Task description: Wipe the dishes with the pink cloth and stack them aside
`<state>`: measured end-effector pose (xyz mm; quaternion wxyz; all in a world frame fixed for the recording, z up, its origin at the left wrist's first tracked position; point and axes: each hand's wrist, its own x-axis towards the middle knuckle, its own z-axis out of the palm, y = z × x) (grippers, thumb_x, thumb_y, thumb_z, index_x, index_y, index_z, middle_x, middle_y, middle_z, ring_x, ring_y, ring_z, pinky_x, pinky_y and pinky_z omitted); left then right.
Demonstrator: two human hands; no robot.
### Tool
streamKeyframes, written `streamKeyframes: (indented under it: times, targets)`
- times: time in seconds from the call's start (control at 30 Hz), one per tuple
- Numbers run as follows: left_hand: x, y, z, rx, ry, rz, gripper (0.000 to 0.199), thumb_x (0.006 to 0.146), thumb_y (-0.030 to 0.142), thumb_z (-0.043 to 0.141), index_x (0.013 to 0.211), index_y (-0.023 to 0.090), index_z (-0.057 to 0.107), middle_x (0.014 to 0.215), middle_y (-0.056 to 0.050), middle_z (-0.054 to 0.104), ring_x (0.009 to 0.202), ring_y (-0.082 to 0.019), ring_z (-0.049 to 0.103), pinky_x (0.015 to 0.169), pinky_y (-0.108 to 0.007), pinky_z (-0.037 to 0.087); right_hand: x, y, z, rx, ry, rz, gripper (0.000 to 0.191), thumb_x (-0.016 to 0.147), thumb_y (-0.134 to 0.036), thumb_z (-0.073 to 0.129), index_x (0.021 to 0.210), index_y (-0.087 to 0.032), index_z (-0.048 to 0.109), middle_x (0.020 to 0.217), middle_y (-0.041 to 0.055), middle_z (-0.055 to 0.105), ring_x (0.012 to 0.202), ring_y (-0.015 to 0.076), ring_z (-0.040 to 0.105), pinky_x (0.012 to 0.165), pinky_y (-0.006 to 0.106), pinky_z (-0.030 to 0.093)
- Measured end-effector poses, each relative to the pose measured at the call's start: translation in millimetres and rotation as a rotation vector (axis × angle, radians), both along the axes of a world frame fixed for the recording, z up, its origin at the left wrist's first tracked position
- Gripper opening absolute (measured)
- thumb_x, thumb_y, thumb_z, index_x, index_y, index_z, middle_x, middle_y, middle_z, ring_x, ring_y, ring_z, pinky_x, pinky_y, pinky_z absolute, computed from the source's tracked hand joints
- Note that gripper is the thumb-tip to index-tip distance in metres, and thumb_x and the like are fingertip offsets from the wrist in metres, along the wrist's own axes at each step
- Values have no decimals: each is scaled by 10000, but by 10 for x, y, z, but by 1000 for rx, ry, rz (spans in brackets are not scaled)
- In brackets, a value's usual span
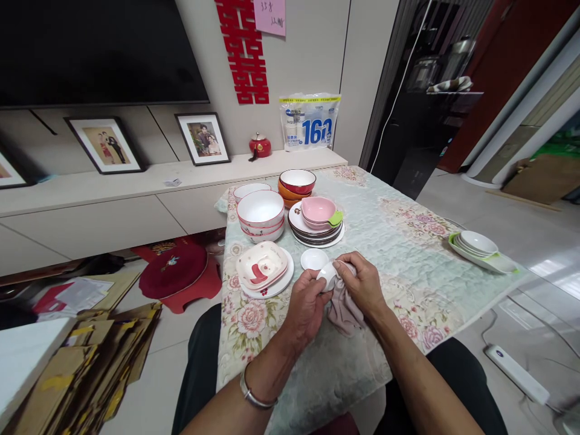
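My left hand (pixel 308 301) is closed on a small white dish (pixel 327 275), gripping it by its left side. Pressed against the dish's right side is a pinkish cloth (pixel 345 308), which my right hand (pixel 363 279) grips, part of it hanging down over the tablecloth. Just beyond my hands a small white saucer (pixel 314 260) lies on the table. To its left, a squarish patterned bowl (pixel 261 264) rests on a white plate (pixel 286 279). Behind the saucer, pink bowls (pixel 319 211) with a green handle sit on stacked plates (pixel 316 237).
White bowls with red rims (pixel 261 210) and a red bowl (pixel 298 180) on orange ones stand at the far left of the floral tablecloth (pixel 362 217). Small white bowls (pixel 478 243) sit in a green-edged dish at the right edge. A red stool (pixel 190 292) is left of the table.
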<state>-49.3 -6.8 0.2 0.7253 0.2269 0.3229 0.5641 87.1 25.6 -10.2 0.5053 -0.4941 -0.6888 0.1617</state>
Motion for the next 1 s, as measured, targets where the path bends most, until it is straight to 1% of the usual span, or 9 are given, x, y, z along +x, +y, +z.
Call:
streamKeyframes:
  times: [0.1,0.23,0.37,0.47,0.63,0.73,0.8,0.93,1.0]
  targets:
    - [13,-15,23,-2,62,20,174,648,242,749,744,186,615,705,21,592,675,-116,528,638,-232,426,-48,-55,33,62,-49,59,60,902,-228,613,871,-212,662,819,28,642,800,186,611,744,310,463]
    - [22,-38,45,22,119,22,182,648,235,741,723,173,587,694,33,573,661,-99,508,628,-216,406,-75,-97,77,94,-85,146,72,900,-234,618,902,-225,690,812,26,633,807,186,607,737,307,465]
    - [16,-30,18,30,116,-3,162,654,236,717,751,178,601,722,17,583,689,-122,530,655,-244,432,17,-11,13,-16,42,46,99,894,-269,619,836,-217,680,808,21,663,781,185,623,736,312,473]
    - [5,-4,-13,34,65,-28,156,653,244,725,731,190,601,749,2,596,722,-141,550,674,-262,450,63,20,-47,-75,100,21,127,894,-302,618,826,-210,673,804,20,670,763,183,624,720,308,475]
    - [-7,2,-36,63,83,-62,156,701,305,733,748,197,630,752,-5,594,714,-153,556,644,-264,459,18,-73,-24,40,57,49,91,897,-271,619,860,-217,681,807,19,642,793,183,615,748,315,469]
    - [-6,-26,-47,105,149,-38,170,725,330,737,757,185,654,774,-2,603,720,-138,552,660,-250,463,2,-124,7,101,21,77,75,890,-257,622,872,-225,689,796,20,635,793,188,609,745,321,471]
    - [-5,-49,-64,116,181,-7,188,716,333,750,794,176,683,805,-5,623,753,-134,563,696,-243,470,14,-130,-3,90,30,73,77,886,-266,625,872,-223,688,805,24,646,799,192,616,750,325,477]
    - [-24,-104,-118,160,232,50,235,729,343,748,872,159,727,881,-31,671,846,-153,586,771,-254,480,42,-117,-65,-27,146,-3,112,894,-296,609,858,-210,671,823,27,681,781,191,635,755,324,493]
    - [-44,-133,-146,181,267,63,250,749,349,737,910,157,735,914,-40,682,862,-158,586,778,-260,481,25,-139,-75,-27,159,-16,111,893,-292,611,855,-206,669,819,28,680,777,190,636,758,324,495]
